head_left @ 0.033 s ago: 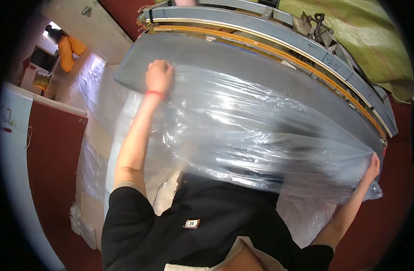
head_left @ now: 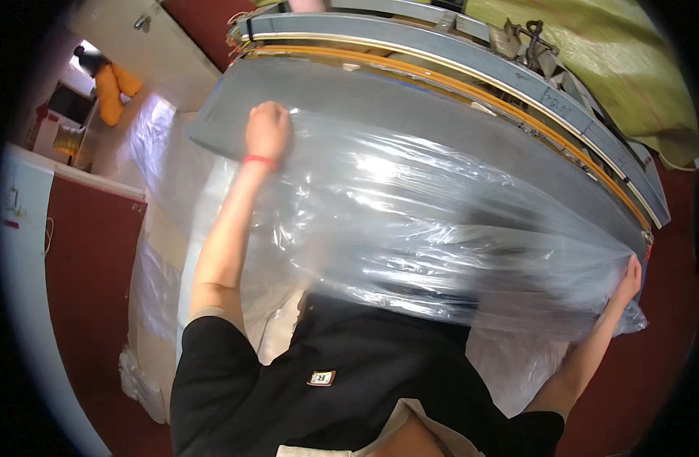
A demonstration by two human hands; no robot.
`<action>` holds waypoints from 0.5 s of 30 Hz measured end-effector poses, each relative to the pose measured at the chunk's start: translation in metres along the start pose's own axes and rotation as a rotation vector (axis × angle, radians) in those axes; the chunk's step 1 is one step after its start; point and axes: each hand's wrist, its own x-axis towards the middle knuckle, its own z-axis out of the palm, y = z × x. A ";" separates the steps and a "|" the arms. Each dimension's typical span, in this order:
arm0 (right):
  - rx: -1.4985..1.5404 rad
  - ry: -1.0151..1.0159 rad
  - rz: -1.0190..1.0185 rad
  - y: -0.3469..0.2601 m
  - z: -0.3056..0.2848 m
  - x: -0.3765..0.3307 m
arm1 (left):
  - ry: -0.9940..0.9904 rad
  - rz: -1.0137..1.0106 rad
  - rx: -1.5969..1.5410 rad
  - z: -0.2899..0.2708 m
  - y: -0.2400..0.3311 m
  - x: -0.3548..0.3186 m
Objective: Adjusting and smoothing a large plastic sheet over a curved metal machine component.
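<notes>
View: head, the only one; all places relative to the grey board (head_left: 326,87).
Plastic sheet (head_left: 380,190): clear, shiny, creased; lies over the near side of the grey board, far strip of board left bare; stretched folds run toward the board's right end, bunched there.
Left hand (head_left: 268,131): over the board's left part, fingers curled in on the plastic sheet's far edge; red wristband (head_left: 259,160) below.
Right hand (head_left: 630,280): at the board's right end, pinching the gathered plastic sheet.
Grey board: smooth, matte, long, rounded left corner; curve probably from lens.
Orange strip (head_left: 380,60): narrow, along the board's far edge.
Metal rail (head_left: 441,55): blue-grey, long, beyond the strip.
Woven sheeting (head_left: 601,68): yellow-green, wrinkled, beyond the board at far right.
Versus earlier: framing slightly shifted; both grips and plastic sheet practically unchanged.
</notes>
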 end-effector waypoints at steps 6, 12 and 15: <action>-0.058 0.203 -0.055 0.005 0.068 0.040 | 0.311 -0.427 -0.809 0.054 -0.001 0.068; -0.165 0.266 -0.210 -0.005 0.128 0.069 | 0.410 -0.305 -0.652 0.102 -0.019 0.141; -0.148 0.312 -0.196 -0.009 0.123 0.071 | 0.404 -0.282 -0.561 0.106 -0.001 0.145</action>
